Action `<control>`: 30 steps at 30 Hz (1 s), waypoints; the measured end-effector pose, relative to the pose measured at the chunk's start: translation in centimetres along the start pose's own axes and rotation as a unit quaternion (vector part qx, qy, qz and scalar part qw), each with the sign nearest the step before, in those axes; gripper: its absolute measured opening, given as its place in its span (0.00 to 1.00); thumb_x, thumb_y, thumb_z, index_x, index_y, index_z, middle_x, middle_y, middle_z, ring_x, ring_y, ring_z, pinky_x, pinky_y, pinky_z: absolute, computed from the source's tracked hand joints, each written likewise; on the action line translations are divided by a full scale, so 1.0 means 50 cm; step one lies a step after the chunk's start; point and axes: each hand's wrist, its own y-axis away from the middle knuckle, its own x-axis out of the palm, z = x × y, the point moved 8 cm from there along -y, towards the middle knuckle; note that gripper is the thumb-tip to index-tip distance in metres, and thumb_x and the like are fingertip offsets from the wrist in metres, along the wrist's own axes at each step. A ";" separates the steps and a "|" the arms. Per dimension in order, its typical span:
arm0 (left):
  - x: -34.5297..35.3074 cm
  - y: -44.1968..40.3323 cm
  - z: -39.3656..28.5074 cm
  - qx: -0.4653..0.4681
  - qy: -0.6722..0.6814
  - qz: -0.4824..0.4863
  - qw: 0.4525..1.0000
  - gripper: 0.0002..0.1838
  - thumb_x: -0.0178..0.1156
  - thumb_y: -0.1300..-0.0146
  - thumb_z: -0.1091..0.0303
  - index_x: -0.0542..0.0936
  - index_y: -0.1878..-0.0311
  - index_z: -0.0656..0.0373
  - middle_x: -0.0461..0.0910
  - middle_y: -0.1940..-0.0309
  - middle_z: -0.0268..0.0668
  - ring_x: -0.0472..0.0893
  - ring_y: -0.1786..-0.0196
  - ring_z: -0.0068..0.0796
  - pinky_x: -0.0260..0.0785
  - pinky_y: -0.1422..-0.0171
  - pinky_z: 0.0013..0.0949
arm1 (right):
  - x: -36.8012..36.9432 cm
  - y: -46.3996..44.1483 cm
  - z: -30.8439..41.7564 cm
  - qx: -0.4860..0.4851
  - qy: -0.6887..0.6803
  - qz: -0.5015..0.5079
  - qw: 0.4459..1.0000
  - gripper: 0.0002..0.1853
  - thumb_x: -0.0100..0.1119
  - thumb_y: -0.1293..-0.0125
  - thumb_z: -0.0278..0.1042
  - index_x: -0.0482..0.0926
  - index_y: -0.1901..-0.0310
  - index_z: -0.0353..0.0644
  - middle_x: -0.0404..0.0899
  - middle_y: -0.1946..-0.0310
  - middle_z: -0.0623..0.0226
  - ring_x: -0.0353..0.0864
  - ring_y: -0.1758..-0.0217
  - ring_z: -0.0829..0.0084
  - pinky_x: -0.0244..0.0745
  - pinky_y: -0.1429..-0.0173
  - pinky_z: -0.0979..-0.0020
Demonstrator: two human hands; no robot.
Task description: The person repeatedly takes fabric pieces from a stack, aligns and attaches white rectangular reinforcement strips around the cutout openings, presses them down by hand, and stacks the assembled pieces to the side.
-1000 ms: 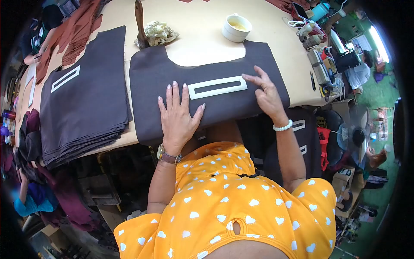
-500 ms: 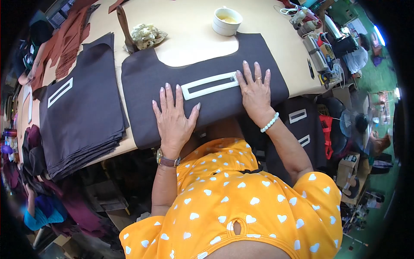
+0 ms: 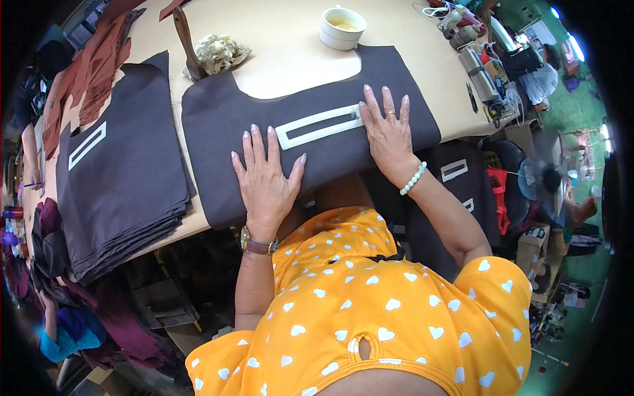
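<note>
A dark fabric panel [image 3: 218, 142] lies on the table in front of me, its near edge hanging over the table's edge. On it sits a white rectangular frame-shaped strip [image 3: 310, 137] with a long slot. My left hand [image 3: 267, 175] rests flat on the panel, left of the strip, fingers spread. My right hand [image 3: 388, 135] lies flat at the strip's right end, its fingertips touching or very near it. A small greyish patch shows on the strip beside my right fingers. Neither hand grips anything.
A stack of dark panels [image 3: 125, 171] lies at left, a white strip on top. Behind stand a white cup [image 3: 342, 30] with yellowish contents, a wooden-handled brush [image 3: 187, 43] and a crumpled pale lump [image 3: 221, 54]. Small scissors [image 3: 471, 98] lie at right. Other people work nearby.
My right hand has shifted slightly left and up along the strip's end, still flat. My left hand stays in place. The view has moved a little.
</note>
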 end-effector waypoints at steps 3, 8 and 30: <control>0.000 0.001 0.001 -0.001 0.003 0.000 1.000 0.36 0.51 0.38 0.45 0.63 0.34 0.63 0.57 0.32 0.51 0.54 0.29 0.47 0.43 0.29 0.55 | 0.016 -0.003 -0.003 -0.010 0.008 0.022 1.000 0.31 0.50 0.39 0.35 0.59 0.33 0.45 0.47 0.29 0.61 0.44 0.26 0.53 0.36 0.28 0.43; -0.013 0.003 0.008 -0.016 0.056 -0.030 0.998 0.36 0.54 0.38 0.53 0.58 0.33 0.64 0.57 0.33 0.52 0.55 0.29 0.48 0.44 0.28 0.51 | 0.021 -0.003 -0.001 -0.033 0.003 0.025 0.999 0.32 0.49 0.38 0.34 0.55 0.31 0.46 0.46 0.29 0.62 0.42 0.26 0.52 0.34 0.27 0.44; -0.060 0.014 0.095 -0.118 0.392 -0.083 0.909 0.37 0.46 0.47 0.78 0.49 0.31 0.69 0.55 0.32 0.57 0.55 0.29 0.49 0.45 0.26 0.38 | -0.072 -0.023 0.148 -0.127 -0.027 -0.034 0.991 0.30 0.47 0.38 0.38 0.60 0.35 0.36 0.47 0.29 0.60 0.45 0.26 0.53 0.36 0.27 0.45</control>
